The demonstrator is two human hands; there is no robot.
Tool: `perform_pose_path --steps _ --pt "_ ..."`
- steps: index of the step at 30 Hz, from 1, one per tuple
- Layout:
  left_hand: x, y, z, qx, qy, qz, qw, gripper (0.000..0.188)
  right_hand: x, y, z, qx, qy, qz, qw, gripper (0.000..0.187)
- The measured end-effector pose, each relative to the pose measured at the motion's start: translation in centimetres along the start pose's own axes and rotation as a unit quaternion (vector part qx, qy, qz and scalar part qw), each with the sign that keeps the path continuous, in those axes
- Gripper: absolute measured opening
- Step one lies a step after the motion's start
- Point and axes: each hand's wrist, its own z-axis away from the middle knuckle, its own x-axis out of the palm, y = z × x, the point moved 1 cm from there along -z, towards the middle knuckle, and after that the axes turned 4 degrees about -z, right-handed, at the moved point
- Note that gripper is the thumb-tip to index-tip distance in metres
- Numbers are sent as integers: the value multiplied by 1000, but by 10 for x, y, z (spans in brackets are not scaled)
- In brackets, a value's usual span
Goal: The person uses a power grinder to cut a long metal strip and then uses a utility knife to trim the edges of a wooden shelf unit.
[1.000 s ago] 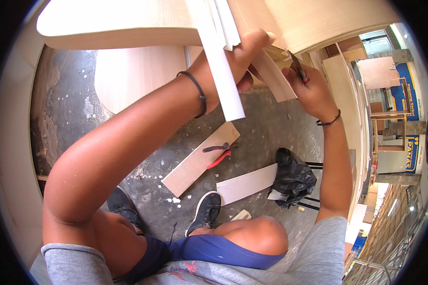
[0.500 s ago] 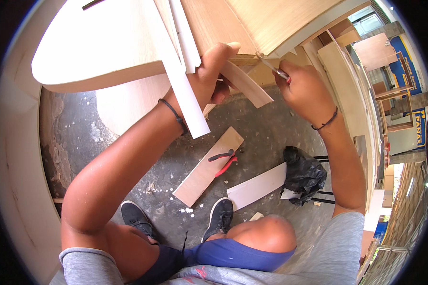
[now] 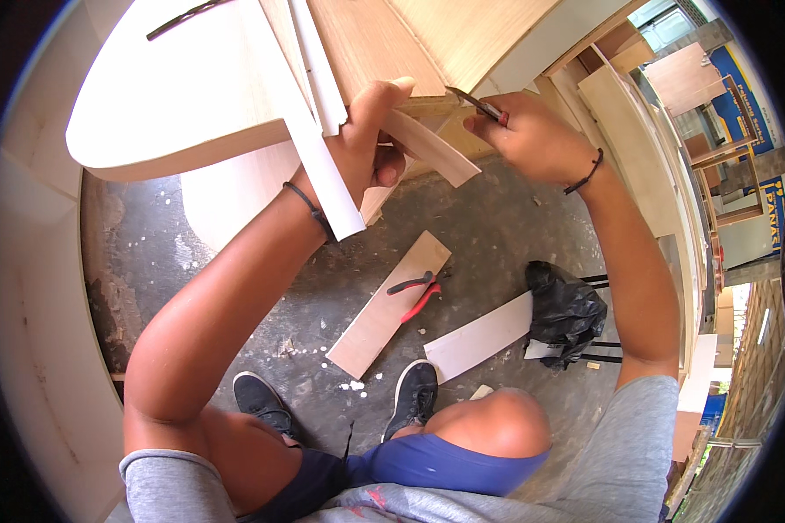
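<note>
My right hand (image 3: 541, 135) is closed around the handle of a small knife (image 3: 477, 105) with a dark blade and a bit of red at the grip. The blade's tip meets the edge of a light wood panel (image 3: 480, 39) at its joint. My left hand (image 3: 368, 144) is at the front edge of the same piece, thumb on top and fingers curled below. From that hand a thin wood strip (image 3: 436, 150) sticks out toward the right; its held end is hidden. A long white strip (image 3: 323, 179) crosses over my left wrist.
A dark drill bit (image 3: 183, 19) lies on the rounded pale board (image 3: 174, 96). On the floor, red-and-black pliers (image 3: 420, 296) rest on a wooden plank (image 3: 366, 336). A white board (image 3: 480, 338) and a black plastic bag (image 3: 567, 314) lie nearby. Panels (image 3: 637, 148) lean along the right.
My right hand has turned and moved up, so the knife blade lies at a flatter angle against the panel edge. My left hand keeps its hold. The whole view has shifted slightly.
</note>
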Motion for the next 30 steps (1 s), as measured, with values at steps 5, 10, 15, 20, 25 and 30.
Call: perform_pose_path --steps 5,10,15,20,25,30 --pt "2 3 3 -13 -37 -10 999 54 2 -1 13 -39 73 57 995 23" --pt "0 2 1 -23 -36 -26 999 54 -2 -6 20 -40 83 96 991 23" --pt "-1 -2 0 -2 -1 7 1000 47 -1 -7 18 -29 83 141 986 17" --pt "4 2 3 -23 -5 5 1000 46 5 1 15 -48 85 133 986 14" --pt "9 3 6 -29 -6 26 999 46 9 11 11 -97 141 166 971 14" --pt "13 14 12 -32 -17 32 999 46 15 14 6 -89 173 213 958 16"
